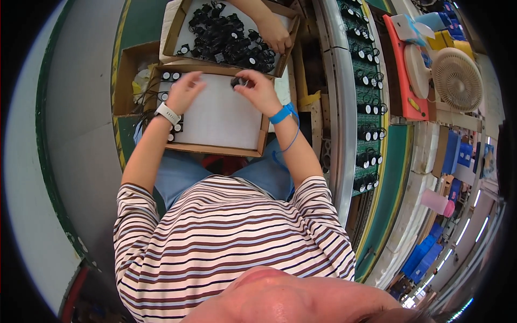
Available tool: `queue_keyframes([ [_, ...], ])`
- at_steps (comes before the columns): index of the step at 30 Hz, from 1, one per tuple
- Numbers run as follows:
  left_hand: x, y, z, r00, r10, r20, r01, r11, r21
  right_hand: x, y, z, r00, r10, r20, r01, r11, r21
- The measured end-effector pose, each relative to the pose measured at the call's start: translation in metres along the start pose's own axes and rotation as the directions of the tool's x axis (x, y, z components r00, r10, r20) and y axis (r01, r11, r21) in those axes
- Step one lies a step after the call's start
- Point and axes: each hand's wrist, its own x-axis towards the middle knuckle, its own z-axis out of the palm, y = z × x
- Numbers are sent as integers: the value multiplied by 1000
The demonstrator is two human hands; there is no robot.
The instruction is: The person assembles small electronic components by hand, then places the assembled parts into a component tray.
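My right hand (260, 92), with a blue strap and cord on its wrist, pinches a small black part (237, 82) over the right side of a shallow cardboard box (215, 148) lined with white. My left hand (183, 92), wearing a white wristband, hovers above the box's left side. It is slightly blurred, its thumb and fingers are apart, and nothing shows in it. Along the box's left wall lie several black parts with round white faces (165, 76), their dark cables hanging toward the left edge. My left hand and wrist hide some of them.
Beyond my box, another cardboard box (171, 46) holds a tangled heap of black cabled parts (223, 35). Another person's hand (276, 36) is at its right side. A metal rail (340, 97) and green boards (368, 107) with similar parts run along the right, beside a fan (457, 79).
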Motion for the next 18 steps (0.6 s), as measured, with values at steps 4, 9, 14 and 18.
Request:
queue_keyframes([
  [4, 18, -34, -35, 922, 351, -164, -89, 604, 792, 12, 18, -28, 916, -256, -308, 65, 853, -518],
  [9, 32, -55, -36, 969, 204, -136, 15, 505, 863, 26, 37, -43, 874, -321, -364, -65, 666, -743],
  [14, 39, -60, -40, 977, 98, -188, 106, 544, 832, 51, 49, -52, 861, -344, -374, -135, 556, -820],
  [18, 28, -33, -49, 945, 226, -235, 27, 664, 747, 54, 36, -46, 773, -421, -474, -148, 608, -780],
])
